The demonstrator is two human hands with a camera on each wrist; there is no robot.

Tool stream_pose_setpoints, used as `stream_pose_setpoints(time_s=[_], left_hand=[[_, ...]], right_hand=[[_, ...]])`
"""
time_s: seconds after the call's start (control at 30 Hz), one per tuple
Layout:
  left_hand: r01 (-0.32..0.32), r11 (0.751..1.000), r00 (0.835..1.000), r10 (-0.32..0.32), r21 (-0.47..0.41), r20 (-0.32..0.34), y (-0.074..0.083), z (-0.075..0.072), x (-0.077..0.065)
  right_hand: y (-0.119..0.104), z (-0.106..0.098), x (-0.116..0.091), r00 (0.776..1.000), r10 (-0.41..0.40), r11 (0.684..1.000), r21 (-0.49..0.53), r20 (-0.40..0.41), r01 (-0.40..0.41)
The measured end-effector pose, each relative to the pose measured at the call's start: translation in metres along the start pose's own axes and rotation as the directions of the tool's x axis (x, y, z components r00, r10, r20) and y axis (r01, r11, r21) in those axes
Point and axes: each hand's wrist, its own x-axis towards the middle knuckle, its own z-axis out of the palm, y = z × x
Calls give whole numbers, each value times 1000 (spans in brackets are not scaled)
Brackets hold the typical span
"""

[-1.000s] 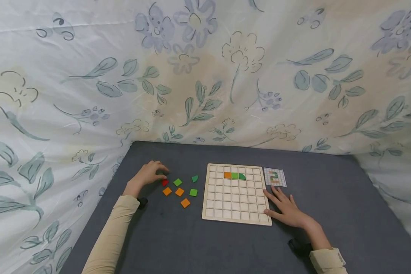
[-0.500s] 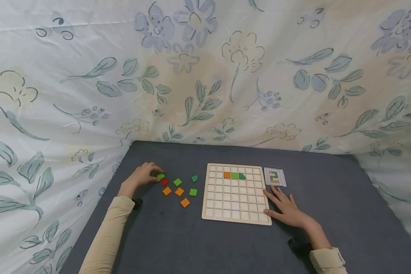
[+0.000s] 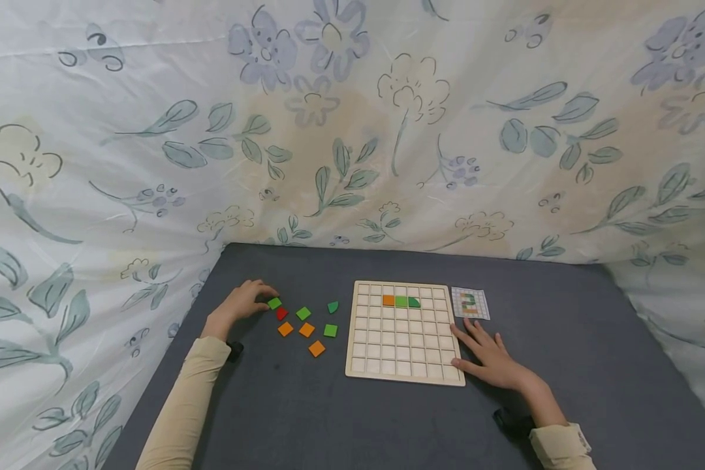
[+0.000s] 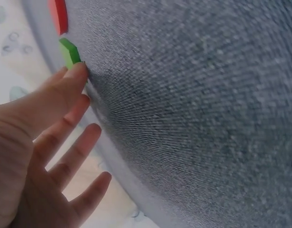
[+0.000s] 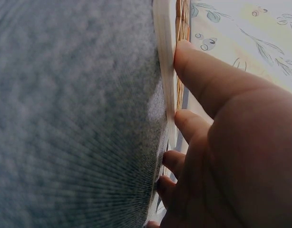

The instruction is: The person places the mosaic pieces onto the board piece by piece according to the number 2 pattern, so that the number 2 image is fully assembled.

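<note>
My left hand [image 3: 245,303] pinches a green square tile [image 3: 275,303] between thumb and index finger, at the far left of the loose tiles. In the left wrist view the thumb touches the edge of this green tile [image 4: 70,53], and the other fingers spread apart. Right beside it lies a red tile [image 3: 282,314]. The right hand [image 3: 493,361] rests with spread fingers at the right edge of a wooden grid board [image 3: 396,339], thumb and index finger on its rim. Three tiles sit in a row on the board: orange [image 3: 388,300], green [image 3: 401,301] and a dark green rounded one [image 3: 414,302].
Between left hand and board lie orange tiles [image 3: 316,349], light green tiles [image 3: 330,331] and a dark green rounded tile [image 3: 333,307]. A printed pattern card [image 3: 470,303] lies beside the board's upper right corner. A floral curtain [image 3: 341,130] hangs behind the dark table [image 3: 305,418].
The left hand has drawn back slightly left, and the green tile it pinches now shows, with the red tile more visible. My right hand and the board keep their places.
</note>
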Motion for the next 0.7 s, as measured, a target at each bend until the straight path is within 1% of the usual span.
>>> stream_pose_setpoints(time_s=[0.17,0.33,0.5,0.6,0.7], left_hand=[[9,1000,1000,-9,13,-10,-2,1,1],[3,999,999,-2,40,-33,-4,2,-1],[-4,997,998,10,82,-69,-7,5,-1],[1,996,995,8,88,-97,-9,6,-1],[-9,996,991,21,93,-130,-8,6,0]], right_hand=[[2,1,0,1000,-8,1000,-6,-6,8],[3,2,0,999,-23,1000,2,-23,23],[4,2,1,999,-25,1000,10,-28,25],[6,2,2,999,-31,999,21,-30,32],[9,3,2,998,-47,998,27,-32,48]])
